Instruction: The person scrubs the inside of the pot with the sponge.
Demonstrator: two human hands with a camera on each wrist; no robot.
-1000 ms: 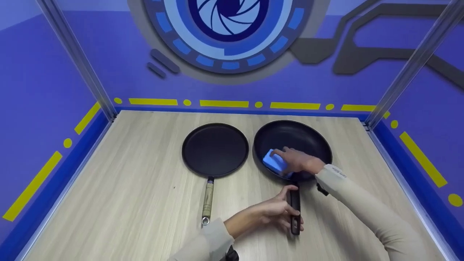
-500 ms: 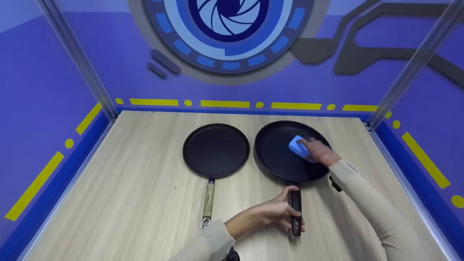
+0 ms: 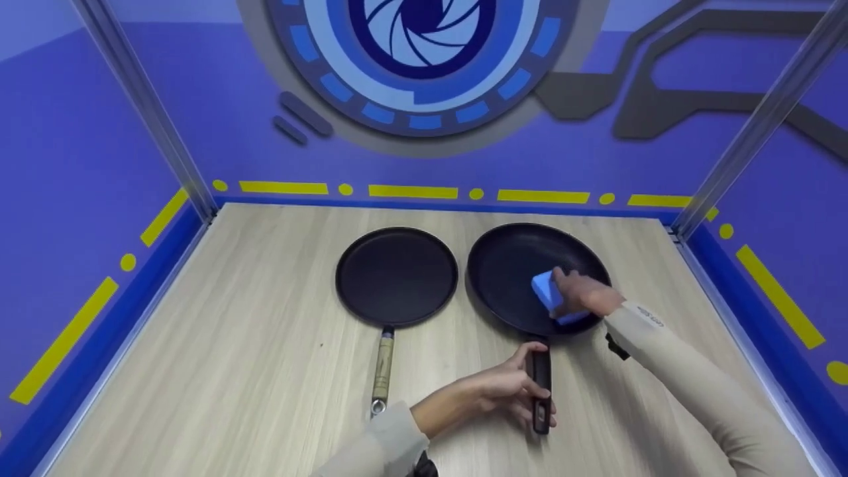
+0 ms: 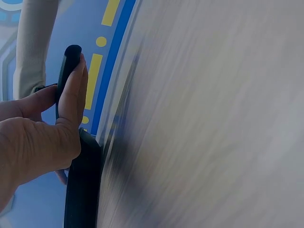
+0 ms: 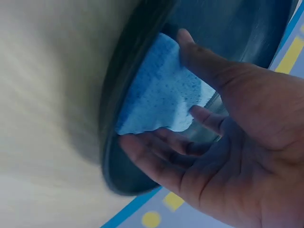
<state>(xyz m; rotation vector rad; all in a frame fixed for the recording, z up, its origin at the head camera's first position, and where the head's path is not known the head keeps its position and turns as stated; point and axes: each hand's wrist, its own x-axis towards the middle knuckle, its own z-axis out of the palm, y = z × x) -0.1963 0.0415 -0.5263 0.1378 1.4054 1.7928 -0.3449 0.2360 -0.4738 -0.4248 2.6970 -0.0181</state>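
Note:
A black frying pan (image 3: pixel 510 265) stands at the right of the table in the head view. My left hand (image 3: pixel 507 387) grips its dark handle (image 3: pixel 542 377), thumb and fingers on either side; the left wrist view shows the same hand (image 4: pixel 42 137) around the handle (image 4: pixel 69 66). Inside the pan, my right hand (image 3: pixel 580 295) holds a blue sponge (image 3: pixel 544 289) against the lower right of the cooking surface. In the right wrist view, thumb and fingers pinch the sponge (image 5: pixel 164 90) by its sides, close to the pan's wall (image 5: pixel 111 123).
To the left lies a flat black crepe pan (image 3: pixel 396 275) with a bamboo-look handle (image 3: pixel 383 368), a narrow gap from the frying pan. Purple panels (image 3: pixel 424 165) enclose the wooden table (image 3: pixel 265 298) at the back and both sides.
The right hand has carried the sponge from the pan's lower left, up and across to the right, then slightly down toward the near edge. The left hand keeps its grip on the handle.

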